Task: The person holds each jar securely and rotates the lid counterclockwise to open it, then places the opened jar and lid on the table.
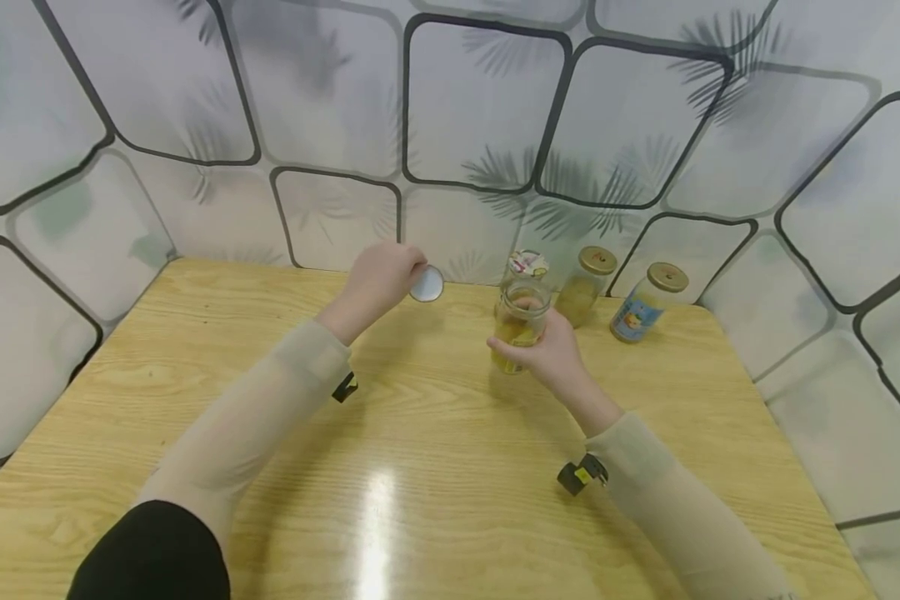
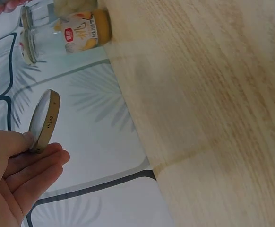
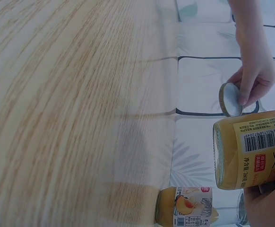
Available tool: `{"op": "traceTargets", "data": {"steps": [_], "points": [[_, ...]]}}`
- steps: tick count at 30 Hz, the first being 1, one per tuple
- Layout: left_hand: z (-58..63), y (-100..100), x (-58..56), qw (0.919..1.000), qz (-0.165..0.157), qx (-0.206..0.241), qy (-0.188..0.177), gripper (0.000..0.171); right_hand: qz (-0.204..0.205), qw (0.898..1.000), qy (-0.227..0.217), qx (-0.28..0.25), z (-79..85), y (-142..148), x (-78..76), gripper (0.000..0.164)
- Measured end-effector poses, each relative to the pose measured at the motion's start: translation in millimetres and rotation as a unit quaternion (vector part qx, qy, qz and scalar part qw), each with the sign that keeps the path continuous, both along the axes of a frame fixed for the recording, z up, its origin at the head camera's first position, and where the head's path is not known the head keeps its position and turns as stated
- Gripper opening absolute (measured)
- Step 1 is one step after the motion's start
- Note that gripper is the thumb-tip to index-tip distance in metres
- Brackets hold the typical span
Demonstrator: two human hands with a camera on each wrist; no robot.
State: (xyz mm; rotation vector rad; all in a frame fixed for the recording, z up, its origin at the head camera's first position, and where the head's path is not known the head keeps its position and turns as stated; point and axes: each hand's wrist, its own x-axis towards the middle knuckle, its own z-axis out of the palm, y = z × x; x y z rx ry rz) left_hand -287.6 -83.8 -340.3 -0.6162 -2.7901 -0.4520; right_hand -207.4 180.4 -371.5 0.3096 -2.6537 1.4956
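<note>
Uncapped yel. jar (image 3: 251, 151), lid (image 2: 47, 119) sep.

The open, clear glass jar (image 1: 514, 327) shows yellow inside, its label (image 3: 265, 144) yellow too. I see a round metal lid (image 1: 427, 285) left of that jar, gold-rimmed and white inside. Right of the jar, a blue-labelled glass jar (image 1: 636, 317) wears a gold cap (image 1: 667, 277). Beneath it, the wooden tabletop (image 1: 450, 467) is grained yellow; behind it, the pale wall covering (image 1: 472, 108) carries dark outlines and grey-green fronds.
</note>
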Motion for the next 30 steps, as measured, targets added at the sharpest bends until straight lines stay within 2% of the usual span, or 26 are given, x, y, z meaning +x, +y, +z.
{"op": "traceTargets", "data": {"steps": [10, 18, 30], "points": [[-12.3, -6.5, -4.8, 0.9991, 0.015, -0.018, -0.035, 0.021, -0.004, 1.000, -0.011, 0.001, 0.8, -0.7, 1.5, 0.051], [-20.4, -9.4, -5.9, 0.9971, 0.023, -0.032, -0.065, 0.021, 0.005, 1.000, -0.004, -0.002, -1.2, -1.0, 2.3, 0.050], [-30.3, -9.2, -6.6, 0.9961, 0.027, -0.040, -0.074, 0.018, 0.006, 1.000, -0.011, -0.007, -3.0, 0.2, 2.4, 0.047]]}}
